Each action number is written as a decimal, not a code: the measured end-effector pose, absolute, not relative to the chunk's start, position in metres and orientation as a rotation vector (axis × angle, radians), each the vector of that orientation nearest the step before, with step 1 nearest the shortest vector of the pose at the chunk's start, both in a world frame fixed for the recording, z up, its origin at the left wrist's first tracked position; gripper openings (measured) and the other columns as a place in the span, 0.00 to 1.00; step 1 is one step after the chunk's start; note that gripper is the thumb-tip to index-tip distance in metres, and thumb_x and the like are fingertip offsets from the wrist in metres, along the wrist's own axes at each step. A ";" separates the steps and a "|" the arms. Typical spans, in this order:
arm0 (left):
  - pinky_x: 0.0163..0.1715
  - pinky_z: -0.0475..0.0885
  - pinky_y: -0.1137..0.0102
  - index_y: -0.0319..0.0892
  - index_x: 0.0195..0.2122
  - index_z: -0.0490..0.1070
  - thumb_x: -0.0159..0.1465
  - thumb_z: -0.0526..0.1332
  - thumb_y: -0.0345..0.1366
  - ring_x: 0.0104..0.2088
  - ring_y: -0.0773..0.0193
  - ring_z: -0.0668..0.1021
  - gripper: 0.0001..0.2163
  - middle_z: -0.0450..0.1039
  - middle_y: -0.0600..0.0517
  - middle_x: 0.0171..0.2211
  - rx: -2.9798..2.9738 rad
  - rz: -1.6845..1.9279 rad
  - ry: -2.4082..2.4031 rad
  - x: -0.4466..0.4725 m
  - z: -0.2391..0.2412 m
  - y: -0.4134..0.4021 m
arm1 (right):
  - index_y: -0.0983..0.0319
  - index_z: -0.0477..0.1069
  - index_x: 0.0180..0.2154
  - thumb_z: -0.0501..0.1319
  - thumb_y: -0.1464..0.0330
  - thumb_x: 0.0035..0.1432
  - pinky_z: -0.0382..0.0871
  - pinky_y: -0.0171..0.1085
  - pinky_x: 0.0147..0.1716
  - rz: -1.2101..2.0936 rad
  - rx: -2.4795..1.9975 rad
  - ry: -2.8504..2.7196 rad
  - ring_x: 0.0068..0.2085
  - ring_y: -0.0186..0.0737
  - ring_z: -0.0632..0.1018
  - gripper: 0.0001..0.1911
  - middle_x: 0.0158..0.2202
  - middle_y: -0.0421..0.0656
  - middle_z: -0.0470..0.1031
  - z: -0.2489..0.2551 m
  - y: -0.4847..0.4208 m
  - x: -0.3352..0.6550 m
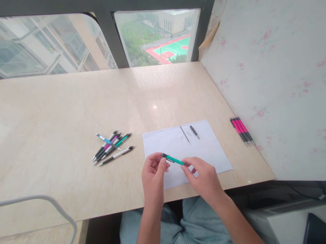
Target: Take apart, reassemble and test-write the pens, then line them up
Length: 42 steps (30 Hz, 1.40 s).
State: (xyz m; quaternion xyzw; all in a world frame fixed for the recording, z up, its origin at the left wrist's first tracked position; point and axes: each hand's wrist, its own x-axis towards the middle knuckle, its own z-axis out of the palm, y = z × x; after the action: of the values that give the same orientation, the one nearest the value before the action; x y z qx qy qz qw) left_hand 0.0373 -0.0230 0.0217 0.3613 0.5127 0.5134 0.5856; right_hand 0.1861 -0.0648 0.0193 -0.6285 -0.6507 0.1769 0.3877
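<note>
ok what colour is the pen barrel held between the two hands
The pen barrel is green, a slightly bluish one; the head view shows it.

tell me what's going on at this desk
A person holds a green pen barrel above a sheet of paper, the left hand at its dark end and the right hand at its green end. A thin refill and a dark grip section lie separately on the paper. Left of the paper is a loose pile of pens; to the right, pink-and-black pens lie side by side near the wall.
</note>
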 end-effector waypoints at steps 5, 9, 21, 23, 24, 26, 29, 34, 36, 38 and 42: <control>0.33 0.69 0.71 0.41 0.45 0.72 0.61 0.66 0.42 0.32 0.67 0.75 0.15 0.78 0.47 0.40 0.842 1.195 1.193 0.028 0.019 -0.017 | 0.60 0.73 0.35 0.59 0.70 0.59 0.67 0.35 0.31 0.320 -1.704 -1.624 0.29 0.36 0.74 0.04 0.27 0.39 0.74 0.018 -0.058 0.189; 0.33 0.68 0.72 0.41 0.44 0.72 0.62 0.65 0.43 0.31 0.68 0.74 0.14 0.78 0.47 0.40 0.804 1.241 1.200 0.016 0.015 -0.014 | 0.60 0.71 0.32 0.59 0.70 0.56 0.64 0.35 0.31 0.177 -1.856 -1.538 0.27 0.35 0.72 0.03 0.24 0.37 0.71 0.011 -0.042 0.187; 0.31 0.67 0.72 0.40 0.43 0.73 0.63 0.64 0.43 0.30 0.67 0.72 0.13 0.77 0.48 0.36 0.796 1.185 1.123 0.018 0.017 -0.020 | 0.59 0.72 0.35 0.58 0.65 0.60 0.52 0.36 0.26 0.135 -2.097 -1.564 0.31 0.39 0.73 0.06 0.28 0.40 0.74 -0.002 0.000 0.178; 0.31 0.67 0.72 0.40 0.44 0.73 0.63 0.64 0.42 0.30 0.67 0.73 0.13 0.77 0.48 0.36 0.802 1.177 1.114 0.019 0.017 -0.020 | 0.59 0.72 0.37 0.58 0.63 0.61 0.53 0.36 0.25 0.153 -2.080 -1.580 0.30 0.39 0.73 0.08 0.28 0.40 0.74 -0.003 -0.004 0.180; 0.31 0.67 0.72 0.40 0.44 0.73 0.63 0.64 0.42 0.30 0.67 0.73 0.12 0.77 0.47 0.36 0.809 1.173 1.112 0.020 0.018 -0.020 | 0.59 0.73 0.38 0.58 0.61 0.62 0.54 0.35 0.26 0.159 -2.063 -1.578 0.29 0.38 0.73 0.09 0.28 0.40 0.74 -0.003 -0.006 0.182; 0.31 0.67 0.71 0.41 0.43 0.73 0.64 0.63 0.42 0.30 0.67 0.72 0.12 0.77 0.47 0.36 0.837 1.165 1.118 0.021 0.018 -0.020 | 0.59 0.73 0.39 0.57 0.60 0.63 0.56 0.36 0.27 0.169 -2.023 -1.562 0.29 0.38 0.73 0.12 0.27 0.40 0.74 -0.002 -0.013 0.187; 0.30 0.67 0.71 0.41 0.39 0.73 0.65 0.61 0.43 0.30 0.65 0.73 0.11 0.77 0.48 0.34 0.961 1.135 1.163 0.021 0.020 -0.023 | 0.60 0.73 0.34 0.55 0.61 0.65 0.59 0.36 0.29 0.201 -1.951 -1.553 0.28 0.37 0.72 0.13 0.27 0.40 0.73 0.000 -0.029 0.198; 0.34 0.68 0.68 0.43 0.33 0.70 0.69 0.55 0.41 0.32 0.62 0.74 0.11 0.74 0.50 0.30 1.453 0.960 1.272 0.022 0.022 -0.036 | 0.60 0.68 0.26 0.53 0.65 0.67 0.61 0.35 0.29 0.215 -1.775 -1.672 0.26 0.35 0.68 0.16 0.23 0.38 0.67 -0.003 -0.062 0.217; 0.35 0.67 0.66 0.43 0.33 0.70 0.69 0.54 0.38 0.32 0.61 0.74 0.10 0.73 0.50 0.30 1.724 0.896 1.306 0.025 0.020 -0.042 | 0.60 0.68 0.26 0.54 0.67 0.67 0.61 0.35 0.30 0.194 -1.723 -1.733 0.26 0.35 0.67 0.15 0.23 0.38 0.66 -0.006 -0.072 0.222; 0.37 0.67 0.64 0.43 0.36 0.70 0.69 0.54 0.35 0.35 0.59 0.73 0.07 0.73 0.49 0.32 1.986 0.861 1.319 0.028 0.017 -0.047 | 0.60 0.68 0.27 0.54 0.69 0.66 0.62 0.36 0.31 0.127 -1.729 -1.724 0.27 0.36 0.67 0.13 0.24 0.39 0.67 -0.010 -0.078 0.226; 0.41 0.67 0.60 0.44 0.40 0.72 0.67 0.55 0.30 0.40 0.55 0.74 0.06 0.75 0.46 0.40 2.302 0.807 1.341 0.031 0.010 -0.051 | 0.60 0.71 0.35 0.55 0.71 0.64 0.65 0.39 0.37 0.030 -1.807 -1.650 0.35 0.41 0.71 0.07 0.32 0.44 0.73 -0.014 -0.076 0.231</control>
State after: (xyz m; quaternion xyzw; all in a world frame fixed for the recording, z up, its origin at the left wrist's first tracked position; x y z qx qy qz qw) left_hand 0.0308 -0.0511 0.0103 0.8137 0.4742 0.2852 0.1782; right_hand 0.2308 -0.0758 -0.0142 -0.6942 -0.6341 0.0114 0.3404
